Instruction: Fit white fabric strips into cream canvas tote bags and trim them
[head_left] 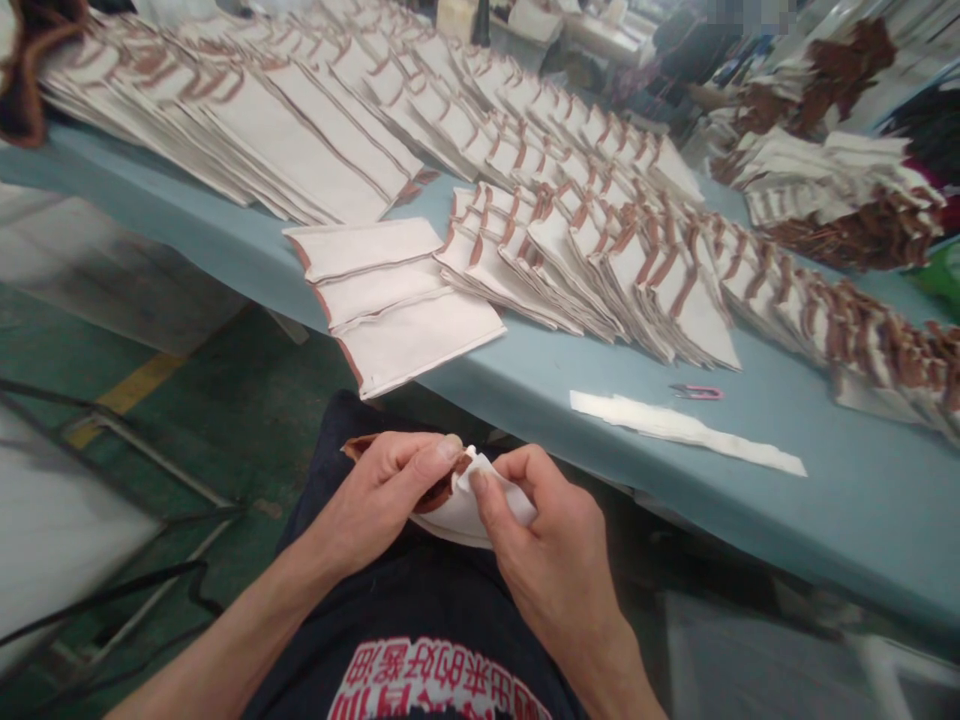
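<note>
Over my lap, a white fabric piece with brown edging [457, 515] is held between both hands. My left hand [397, 480] pinches its brown part, thumb on top. Close beside it, my right hand [544, 510] grips the white cloth between thumb and curled fingers. The two thumbs are a small gap apart, with a bit of white material between them. On the table edge in front lies a flat white piece with brown trim [405, 300], its near corner overhanging.
The blue-green table [787, 400] carries long rows of overlapping white and brown pieces [630, 250]. Pink-handled thread snips [697, 392] and a white strip [686, 425] lie at the right. A fabric pile [832, 190] stands behind. A metal frame [165, 470] is at the left.
</note>
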